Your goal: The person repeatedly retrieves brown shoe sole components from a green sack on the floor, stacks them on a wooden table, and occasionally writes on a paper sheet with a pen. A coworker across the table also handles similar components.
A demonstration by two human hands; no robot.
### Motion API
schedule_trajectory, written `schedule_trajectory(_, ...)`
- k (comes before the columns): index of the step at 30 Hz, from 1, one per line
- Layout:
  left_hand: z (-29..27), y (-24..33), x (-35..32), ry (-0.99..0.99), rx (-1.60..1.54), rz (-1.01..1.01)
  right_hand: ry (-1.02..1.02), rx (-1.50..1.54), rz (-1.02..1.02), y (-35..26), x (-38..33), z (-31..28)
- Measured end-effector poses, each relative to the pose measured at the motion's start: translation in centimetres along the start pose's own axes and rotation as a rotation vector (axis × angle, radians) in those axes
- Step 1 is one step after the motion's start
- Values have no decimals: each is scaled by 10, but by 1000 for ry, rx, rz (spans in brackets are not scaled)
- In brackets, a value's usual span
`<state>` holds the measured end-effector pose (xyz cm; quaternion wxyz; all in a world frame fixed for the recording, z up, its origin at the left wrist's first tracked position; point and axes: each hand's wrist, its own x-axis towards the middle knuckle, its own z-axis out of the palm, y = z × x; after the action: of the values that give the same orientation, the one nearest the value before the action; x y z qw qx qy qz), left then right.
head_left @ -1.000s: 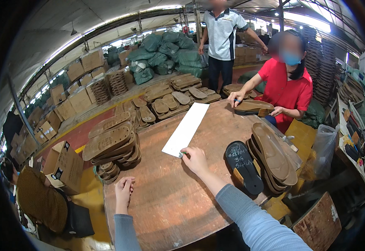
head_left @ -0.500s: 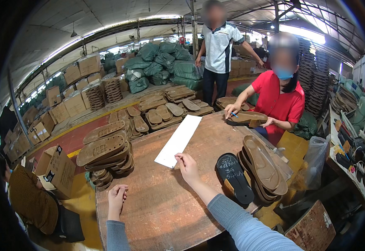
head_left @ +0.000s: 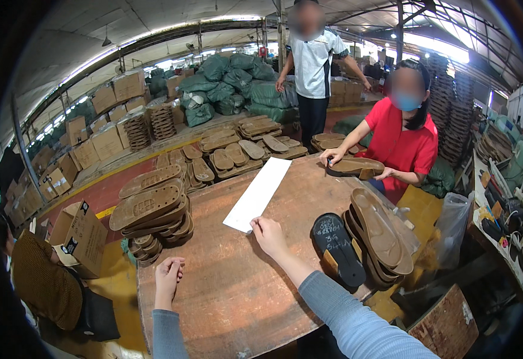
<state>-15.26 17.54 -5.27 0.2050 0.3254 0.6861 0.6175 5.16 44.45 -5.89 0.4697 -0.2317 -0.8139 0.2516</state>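
Big worn wooden table (head_left: 237, 299), warehouse of cartons and green sacks behind. Far left of the table, brown sole stack (head_left: 153, 209) at the edge. Left hand (head_left: 168, 278) loosely curled, resting empty on bare wood. Right hand (head_left: 268, 234) pinching the near corner of the white paper strip (head_left: 258, 194). Further right, black sole (head_left: 337, 248), tan sole pile (head_left: 381, 236). Open wood between the hands.
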Motion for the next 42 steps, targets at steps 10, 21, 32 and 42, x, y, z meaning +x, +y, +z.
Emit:
schedule_trajectory(10,1,1,0,11,-1,-14,-5,-135,-78,3,-1,-1)
schedule_trajectory(21,0,-2,2,9,-6,-24,-43,56,45,-4,-1,-3)
schedule_trajectory(32,1,0,1,10,-22,-30,-110,95,127,4,-5,0)
schedule_trajectory(42,1,1,0,-6,-17,-33,-44,20,37,6,-2,-2)
